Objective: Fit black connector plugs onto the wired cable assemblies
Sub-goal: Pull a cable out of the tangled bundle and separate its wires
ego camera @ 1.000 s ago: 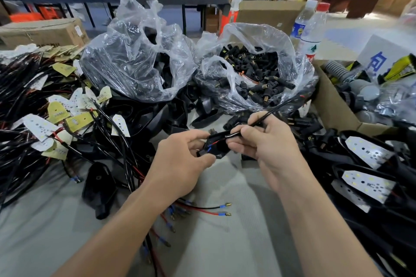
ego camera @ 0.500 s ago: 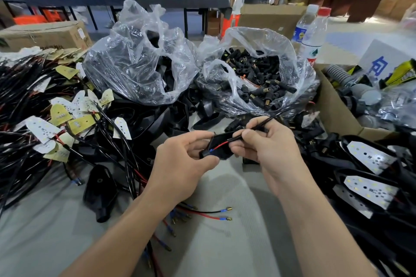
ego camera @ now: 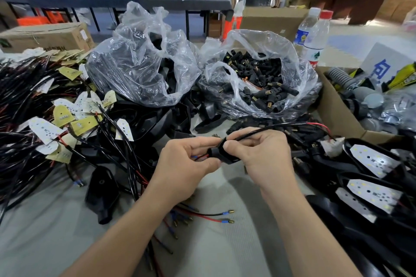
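In the head view, the left hand (ego camera: 186,164) is pinching thin wire ends (ego camera: 199,157) beside a black plastic part (ego camera: 227,155). The right hand (ego camera: 258,157) is gripping that part and its black cable (ego camera: 281,127) above the grey table (ego camera: 112,243), near the clear bag of connector plugs (ego camera: 270,45).

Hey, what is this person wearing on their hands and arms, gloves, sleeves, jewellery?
Nothing visible. The left hand and right hand are ungloved, without rings in view; the left forearm and right forearm are bare to the frame edge, no sleeves, watch or wristband.
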### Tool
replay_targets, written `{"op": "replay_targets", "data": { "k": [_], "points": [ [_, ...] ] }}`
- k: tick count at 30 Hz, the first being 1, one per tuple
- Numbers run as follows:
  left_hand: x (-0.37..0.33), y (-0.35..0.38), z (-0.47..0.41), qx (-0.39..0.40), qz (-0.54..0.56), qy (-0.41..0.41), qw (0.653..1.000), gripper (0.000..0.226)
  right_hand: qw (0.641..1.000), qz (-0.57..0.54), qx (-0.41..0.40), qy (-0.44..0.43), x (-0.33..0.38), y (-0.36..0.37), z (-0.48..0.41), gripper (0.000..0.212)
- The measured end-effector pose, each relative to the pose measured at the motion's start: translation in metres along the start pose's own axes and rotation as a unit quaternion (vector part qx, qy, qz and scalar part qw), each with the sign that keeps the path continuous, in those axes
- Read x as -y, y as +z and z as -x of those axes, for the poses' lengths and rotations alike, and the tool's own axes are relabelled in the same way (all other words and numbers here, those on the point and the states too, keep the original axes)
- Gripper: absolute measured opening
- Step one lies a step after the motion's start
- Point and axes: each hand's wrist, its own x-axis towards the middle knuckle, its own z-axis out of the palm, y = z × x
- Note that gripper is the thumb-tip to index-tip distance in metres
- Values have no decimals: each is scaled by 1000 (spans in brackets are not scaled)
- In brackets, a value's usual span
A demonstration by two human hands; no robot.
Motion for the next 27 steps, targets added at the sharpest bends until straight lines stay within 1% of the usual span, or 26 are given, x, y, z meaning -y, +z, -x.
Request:
{"op": "replay_targets", "data": {
  "k": [1, 3, 5, 6, 7, 8, 9, 10, 11, 13, 15, 17, 18, 20, 22, 24, 27],
  "points": [
    [-1, -1, -1, 16, 9, -1, 1000, 40, 999, 27, -26, -11, 0, -1, 0, 16],
    [-1, -2, -2, 24, 16, 3, 1000, 38, 993, 81, -73, -52, -1, -2, -1, 15],
    [-1, -1, -2, 18, 33, 7, 999, 34, 989, 94, -87, -70, -3, -2, -4, 22],
    [-1, 0, -2, 12, 45, 6, 999, 34, 995, 63, -62, -51, -2, -1, -5, 25],
    [-2, 1, -2, 4, 56, 8, 998, 33, 1000, -12, -16, -15, 0, -1, -5, 25],
    [-2, 2, -3, -3, 64, 8, 998, 34, 993, -109, 39, 23, 2, -2, -5, 23],
    [-2, 1, -3, -4, 68, 9, 998, 36, 977, -191, 79, 53, 3, -3, -5, 24],
    [-3, 1, -4, 4, 66, 10, 998, 37, 963, -241, 99, 66, 3, -4, -4, 26],
    [-4, -1, -4, 18, 55, 12, 998, 38, 956, -266, 97, 72, 4, -6, -5, 28],
    [-5, -4, -4, 27, 37, 11, 999, 37, 943, -316, 61, 83, 4, -9, -7, 28],
    [-7, -10, -4, -7, 49, -2, 999, 34, 919, -378, 8, 113, 4, -13, -12, 19],
    [-9, -17, -5, -42, 63, -20, 997, 31, 889, -429, -48, 154, 2, -20, -17, 16],
    [-10, -19, -6, -52, 66, -27, 996, 32, 879, -441, -69, 170, 1, -23, -20, 17],
    [-17, -26, -7, -72, 63, -33, 995, 35, 870, -446, -91, 189, -3, -28, -23, 15],
    [-27, -38, -10, -94, 54, -26, 994, 30, 865, -446, -101, 210, -4, -29, -25, 5],
    [-40, -55, -12, -119, 0, -2, 993, 20, 860, -446, -105, 224, -6, -28, -26, 5],
    [-48, -79, -13, -149, -152, 33, 976, 20, 856, -453, -101, 229, -7, -23, -26, 9]
  ]
}}
